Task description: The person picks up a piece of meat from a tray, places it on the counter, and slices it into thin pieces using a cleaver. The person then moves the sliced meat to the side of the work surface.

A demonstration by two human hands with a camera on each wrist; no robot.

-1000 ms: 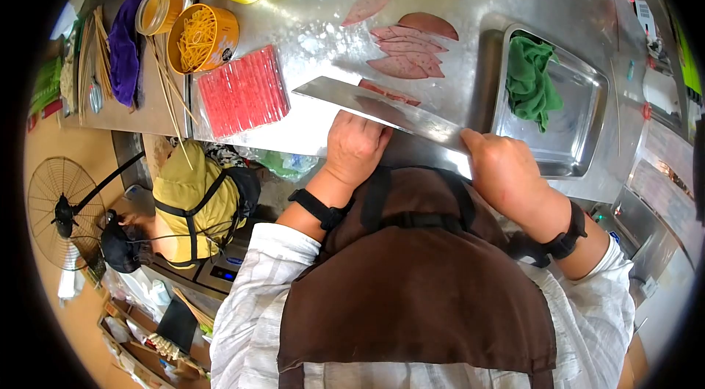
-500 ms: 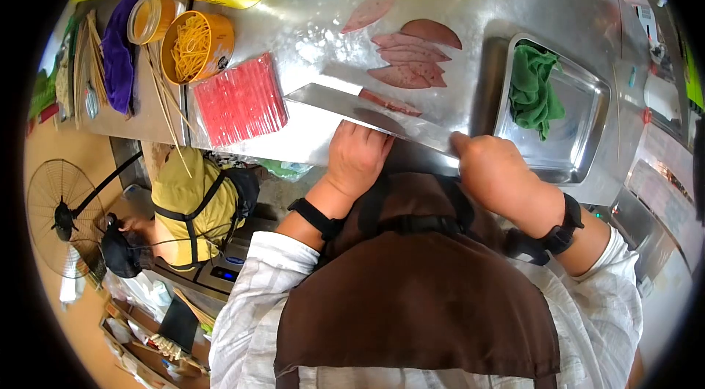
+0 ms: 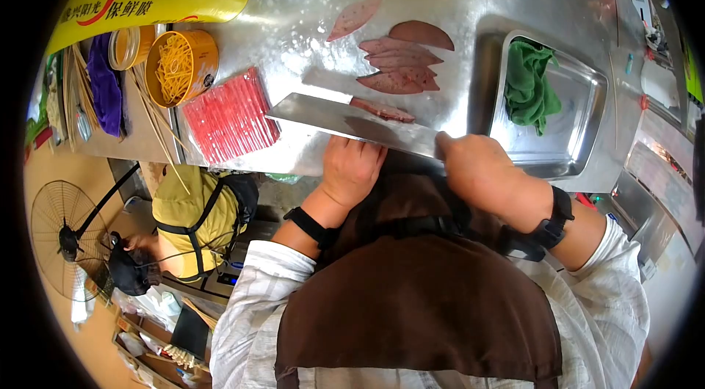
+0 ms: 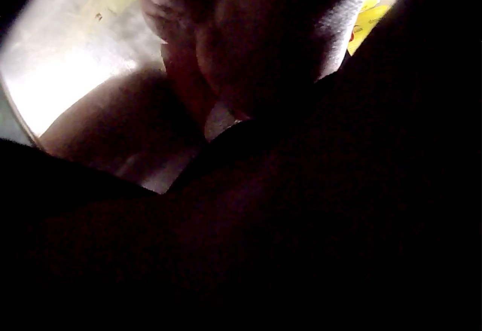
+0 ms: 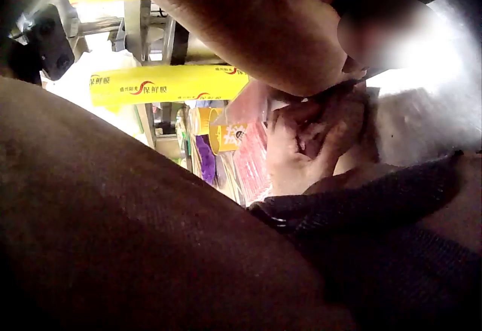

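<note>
Gripping a broad knife (image 3: 323,117) beside sliced pink meat

Head view: the right hand (image 3: 481,169) has its grip closed round the handle of the knife, whose wide blade slants across the near edge of the metal desk (image 3: 294,44). The left hand (image 3: 354,171) is at the near side of the blade with its fingers bent; their tips are hidden, so I cannot tell whether its grip holds anything. A reddish piece of meat (image 3: 385,111) lies just beyond the blade. Farther back, pink slices (image 3: 400,73) overlap beside a darker rounded piece (image 3: 422,34), with a single slice (image 3: 355,18) apart from them on the left. Also on the left are a wrapped pack of pink-red sticks (image 3: 229,117), an orange tub (image 3: 202,59) of yellow strips and a purple cloth (image 3: 105,88). On the right, a green cloth (image 3: 530,88) lies in a metal tray (image 3: 576,121).

Left wrist view: mostly dark, showing skin, part of the bright desk and bits of yellow; the grip cannot be read.

Right wrist view: the left hand has bent fingers, near the pack. A printed yellow roll (image 5: 169,85) crosses behind; what the left grip holds is unclear.
</note>
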